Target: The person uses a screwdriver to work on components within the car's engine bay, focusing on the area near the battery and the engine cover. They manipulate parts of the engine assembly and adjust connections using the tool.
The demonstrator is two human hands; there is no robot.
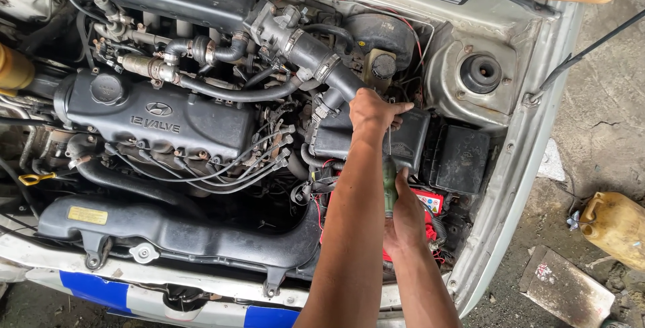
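I look down into a car's open engine bay. My left hand (373,110) lies on top of the black air filter box (413,141), fingers spread over its near corner beside the thick black intake hose (316,56). My right hand (406,217) is closed around the green handle of a screwdriver (390,179), whose thin shaft points up toward the left hand and the box edge. A red-topped battery (432,202) sits just under the right hand, partly hidden by it.
The dark valve cover (168,123) with ignition wires fills the middle left. A yellow dipstick loop (35,179) is at far left. A hood prop rod (584,53) crosses the right fender. A yellow jerrycan (615,227) and a flat board (564,291) lie on the ground at right.
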